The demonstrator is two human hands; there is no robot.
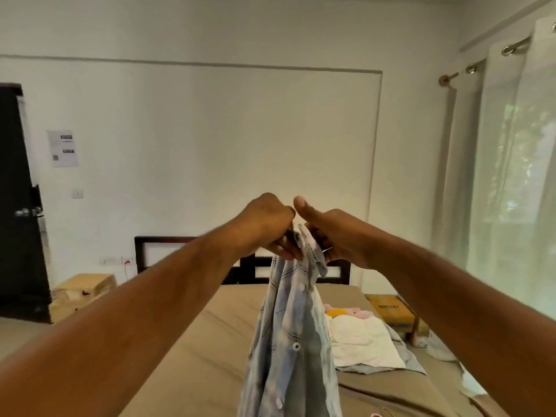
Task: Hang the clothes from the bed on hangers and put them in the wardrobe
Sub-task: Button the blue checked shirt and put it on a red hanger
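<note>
**Checked shirt held up over the bed**

A plain white wall (210,139) fills the far side of the room, with pale curtains (505,176) on a rod down the right. The bed (192,356), under a tan sheet, runs away from the camera to a dark headboard (144,251). A tall black cabinet (18,206) stands at the left edge.

A pale blue checked shirt (288,326) with white buttons hangs in mid-air above the bed, bunched at the top and falling out of the bottom of the view. On the sheet just right of it lies a cream garment (361,341) on top of a grey-blue one, with something pink and yellow behind. Cardboard boxes (84,285) sit on the floor on either side of the bed.

The left hand (267,227) has its fingers curled tight round the top of the shirt. The right hand (334,236), close beside it, grips the same bunched cloth with its fingers, thumb raised.
</note>
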